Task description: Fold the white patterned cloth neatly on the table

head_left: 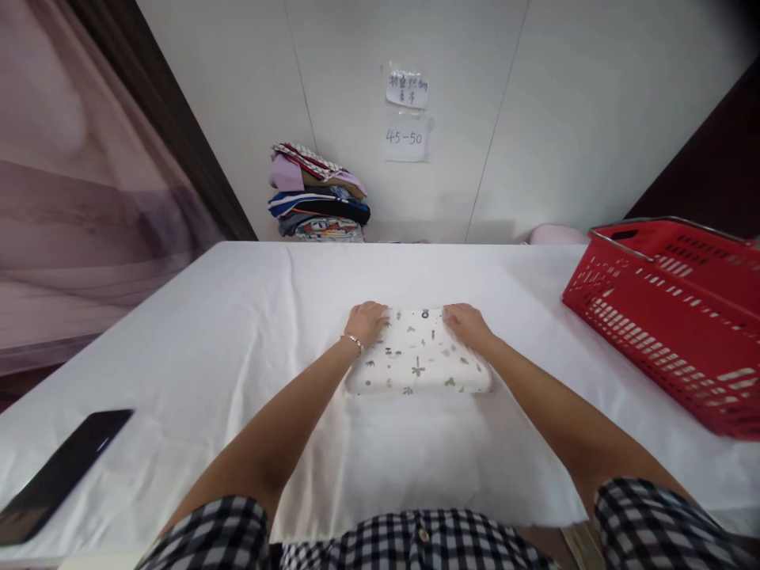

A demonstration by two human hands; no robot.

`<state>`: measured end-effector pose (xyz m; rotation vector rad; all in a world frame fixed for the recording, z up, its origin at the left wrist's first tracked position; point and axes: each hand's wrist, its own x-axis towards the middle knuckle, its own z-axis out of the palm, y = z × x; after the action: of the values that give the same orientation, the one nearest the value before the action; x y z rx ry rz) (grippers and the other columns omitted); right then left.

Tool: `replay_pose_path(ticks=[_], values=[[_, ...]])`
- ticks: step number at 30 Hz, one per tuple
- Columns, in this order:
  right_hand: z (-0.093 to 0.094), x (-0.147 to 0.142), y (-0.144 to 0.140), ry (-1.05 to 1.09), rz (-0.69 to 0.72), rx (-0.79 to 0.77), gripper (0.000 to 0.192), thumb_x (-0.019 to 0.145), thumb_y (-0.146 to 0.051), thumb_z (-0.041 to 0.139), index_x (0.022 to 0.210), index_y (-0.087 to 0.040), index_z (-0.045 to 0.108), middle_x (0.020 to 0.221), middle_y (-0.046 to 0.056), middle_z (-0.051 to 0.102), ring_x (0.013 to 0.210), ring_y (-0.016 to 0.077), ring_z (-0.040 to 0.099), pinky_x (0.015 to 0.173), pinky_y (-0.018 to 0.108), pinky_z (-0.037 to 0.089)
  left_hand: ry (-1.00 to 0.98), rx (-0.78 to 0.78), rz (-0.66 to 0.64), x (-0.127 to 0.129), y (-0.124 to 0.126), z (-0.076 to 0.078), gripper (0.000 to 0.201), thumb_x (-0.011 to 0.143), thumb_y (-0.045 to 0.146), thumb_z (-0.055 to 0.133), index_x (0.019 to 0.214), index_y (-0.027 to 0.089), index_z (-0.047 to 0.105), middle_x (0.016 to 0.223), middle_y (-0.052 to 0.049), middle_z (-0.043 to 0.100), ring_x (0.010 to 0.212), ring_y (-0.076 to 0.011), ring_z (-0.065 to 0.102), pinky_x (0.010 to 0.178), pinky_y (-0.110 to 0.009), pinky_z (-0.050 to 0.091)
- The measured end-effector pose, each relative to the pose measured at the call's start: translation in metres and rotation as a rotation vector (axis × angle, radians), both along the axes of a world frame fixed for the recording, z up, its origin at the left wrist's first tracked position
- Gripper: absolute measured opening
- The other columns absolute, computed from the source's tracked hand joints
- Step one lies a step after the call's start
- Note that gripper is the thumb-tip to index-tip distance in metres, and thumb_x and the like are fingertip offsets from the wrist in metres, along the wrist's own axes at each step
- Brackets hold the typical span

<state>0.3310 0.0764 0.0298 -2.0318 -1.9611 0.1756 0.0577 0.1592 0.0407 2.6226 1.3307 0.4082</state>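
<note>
Fingers point(380, 315) of both hands on the folded patterned cloth's point(419, 360) far corners.

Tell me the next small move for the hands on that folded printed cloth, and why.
Probably slide both palms outward to flatten it: the left hand and right hand rest on the far corners of the folded cloth, which already lies as a neat rectangle on the white table.
</note>
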Motion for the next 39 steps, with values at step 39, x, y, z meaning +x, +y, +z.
replay_pose_path(ticks=[39], values=[[0.004, -0.07, -0.07, -0.056, -0.042, -0.214, 0.069, 0.087, -0.059, 0.027, 0.139, -0.015, 0.027, 0.147, 0.014, 0.023, 0.136, 0.0283, 0.015, 0.107, 0.051, 0.007, 0.194, -0.077, -0.164, 0.037, -0.016, -0.033, 0.061, 0.089, 0.05, 0.021, 0.142, 0.019, 0.023, 0.15, -0.003, 0.018, 0.139, -0.0213, 0.01, 0.112, -0.044, 0.006]])
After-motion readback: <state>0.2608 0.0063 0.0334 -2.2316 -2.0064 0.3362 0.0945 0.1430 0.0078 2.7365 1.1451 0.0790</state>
